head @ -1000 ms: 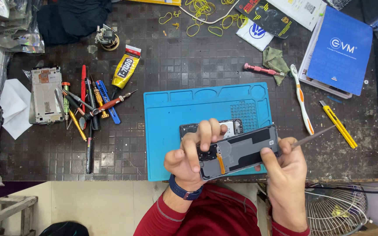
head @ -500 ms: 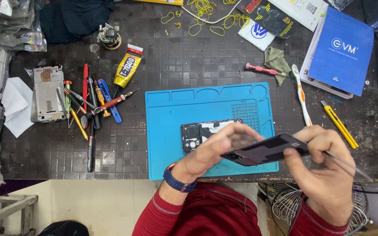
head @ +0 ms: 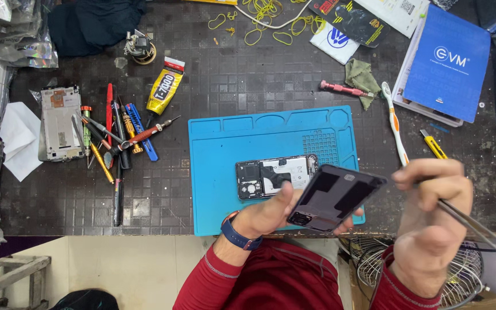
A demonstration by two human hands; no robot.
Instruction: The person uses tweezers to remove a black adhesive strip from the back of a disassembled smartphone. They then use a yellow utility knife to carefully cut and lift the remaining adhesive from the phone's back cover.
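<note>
The left hand (head: 271, 213) holds a thin dark rectangular phone back cover (head: 335, 197) raised above the near right corner of the blue silicone work mat (head: 225, 172), which lies on the dark tiled counter (head: 202, 74). Its grip is closed on the cover: the fingers support it from underneath and at its near left edge, with the panel tilted and its inner face up. The right hand (head: 431, 229) is curled shut around slim metal tweezers (head: 472, 221), whose tips run out to the near right; this hand sits just beside the cover's right edge, and whether a fingertip touches that edge cannot be told.

On the mat, just left of and beyond the cover, lies the opened dark phone body (head: 275, 176), with a pale battery and a camera block showing.

By its look the cover is light, thin and fairly stiff, but it would likely flex or crack if bent. Its smooth faces are probably slippery, so the long edges and corners seem the safest places to take hold, away from the camera cut-out at its near left end.

Further left on the counter are a heap of coloured-handled screwdrivers (head: 116, 129), a yellow glue tube (head: 163, 89) and a bare silver phone frame (head: 59, 121). To the far right lie a white-and-orange toothbrush (head: 394, 123) and a blue booklet (head: 446, 63).
</note>
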